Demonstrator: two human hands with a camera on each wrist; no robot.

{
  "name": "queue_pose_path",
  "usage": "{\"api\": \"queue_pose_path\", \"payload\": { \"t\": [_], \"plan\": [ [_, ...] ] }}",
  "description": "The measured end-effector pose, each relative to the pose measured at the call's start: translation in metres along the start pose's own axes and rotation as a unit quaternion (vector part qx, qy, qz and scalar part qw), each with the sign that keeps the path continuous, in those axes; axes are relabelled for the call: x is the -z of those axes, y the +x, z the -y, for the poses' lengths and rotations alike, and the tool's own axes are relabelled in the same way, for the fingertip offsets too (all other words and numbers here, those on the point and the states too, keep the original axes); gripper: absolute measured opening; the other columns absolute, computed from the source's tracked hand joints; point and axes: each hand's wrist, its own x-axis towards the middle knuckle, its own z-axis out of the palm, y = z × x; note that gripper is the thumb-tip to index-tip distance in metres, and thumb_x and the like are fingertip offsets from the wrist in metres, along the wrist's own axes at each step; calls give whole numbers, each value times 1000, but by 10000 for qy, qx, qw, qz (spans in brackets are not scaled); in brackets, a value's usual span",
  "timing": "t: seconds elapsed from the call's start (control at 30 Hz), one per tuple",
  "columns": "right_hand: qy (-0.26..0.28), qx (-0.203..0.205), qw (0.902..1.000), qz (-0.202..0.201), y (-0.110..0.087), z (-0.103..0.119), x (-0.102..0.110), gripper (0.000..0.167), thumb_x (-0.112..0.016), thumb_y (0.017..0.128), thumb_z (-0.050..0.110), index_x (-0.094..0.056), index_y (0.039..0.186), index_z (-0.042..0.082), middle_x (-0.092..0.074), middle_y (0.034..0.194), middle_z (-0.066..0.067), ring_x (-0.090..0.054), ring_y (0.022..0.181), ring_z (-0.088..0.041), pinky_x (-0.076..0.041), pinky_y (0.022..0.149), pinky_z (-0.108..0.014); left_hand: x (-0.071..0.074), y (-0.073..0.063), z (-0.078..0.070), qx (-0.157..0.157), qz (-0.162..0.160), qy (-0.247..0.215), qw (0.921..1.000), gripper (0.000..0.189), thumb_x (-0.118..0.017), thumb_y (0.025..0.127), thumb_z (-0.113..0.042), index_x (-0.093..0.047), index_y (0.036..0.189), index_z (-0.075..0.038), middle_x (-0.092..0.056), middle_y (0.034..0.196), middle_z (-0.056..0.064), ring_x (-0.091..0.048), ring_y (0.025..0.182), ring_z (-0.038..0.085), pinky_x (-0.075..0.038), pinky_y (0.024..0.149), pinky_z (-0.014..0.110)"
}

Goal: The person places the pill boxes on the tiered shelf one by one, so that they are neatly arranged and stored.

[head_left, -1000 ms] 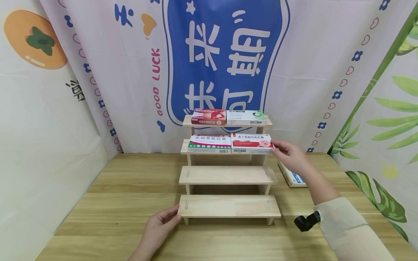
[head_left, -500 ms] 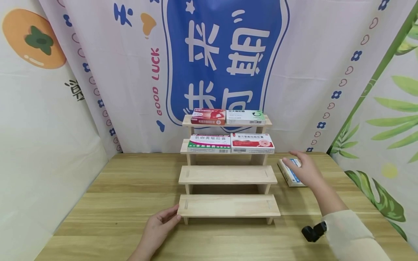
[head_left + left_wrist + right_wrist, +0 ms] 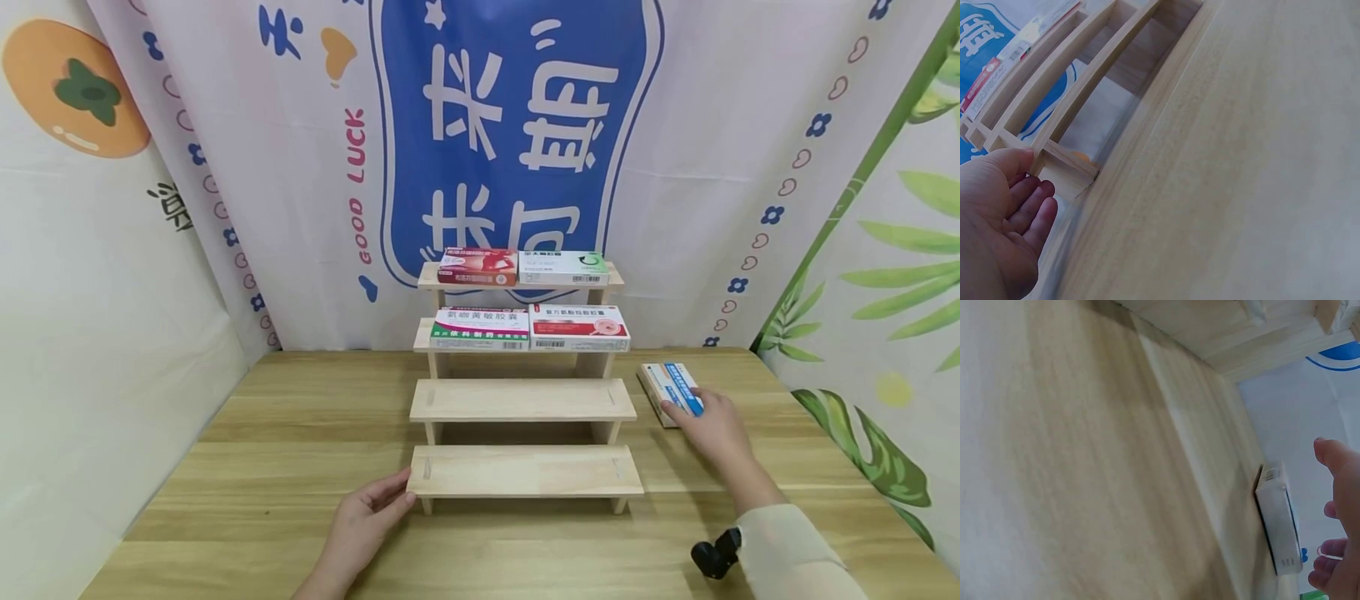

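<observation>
A light wooden stepped display rack [image 3: 525, 471] stands mid-table. My left hand [image 3: 367, 521] pinches the left end of its lowest step, thumb and fingers at the board's corner, as the left wrist view also shows. My right hand [image 3: 712, 429] is over a white-and-blue medicine box [image 3: 660, 383] lying on the table right of the rack. Its thumb and fingers are spread, with the fingertips overlapping the box's near end in the head view. In the right wrist view, a gap shows between the thumb [image 3: 1329, 453] and the white side of the box [image 3: 1279, 525].
The top step carries a red medicine box [image 3: 478, 267] and a white-and-green one [image 3: 562, 267]. Below them sit a white, pink and green box [image 3: 480, 327] and a white-and-red one [image 3: 579, 327]. A printed cloth [image 3: 675, 208] hangs behind the table.
My right hand has let go of the white-and-red box on the second step and moved right and down to the white-and-blue box. The left hand has stayed at the rack.
</observation>
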Motion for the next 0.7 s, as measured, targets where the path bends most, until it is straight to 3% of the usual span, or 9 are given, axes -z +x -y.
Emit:
{"api": "queue_pose_path", "payload": {
  "t": [0.3, 0.7],
  "plan": [
    [70, -702, 9973, -219, 1, -5, -14, 103, -53, 89, 67, -20, 150, -8, -16, 148, -44, -25, 131, -59, -29, 110, -68, 1, 1, 1, -1, 30, -41, 10000, 37, -75, 86, -16, -68, 119, -1, -67, 126, 14, -66, 113, 25, -58, 91, 24],
    [247, -769, 9960, -387, 4, -10, -25, 98, -61, 89, 55, -20, 148, -12, -25, 142, -46, -31, 127, -58, -34, 109, -66, 1, 0, 0, 18, 51, -90, 9999, 37, -75, 86, -15, -67, 119, -1, -66, 127, 14, -66, 114, 25, -58, 91, 24]
  ]
}}
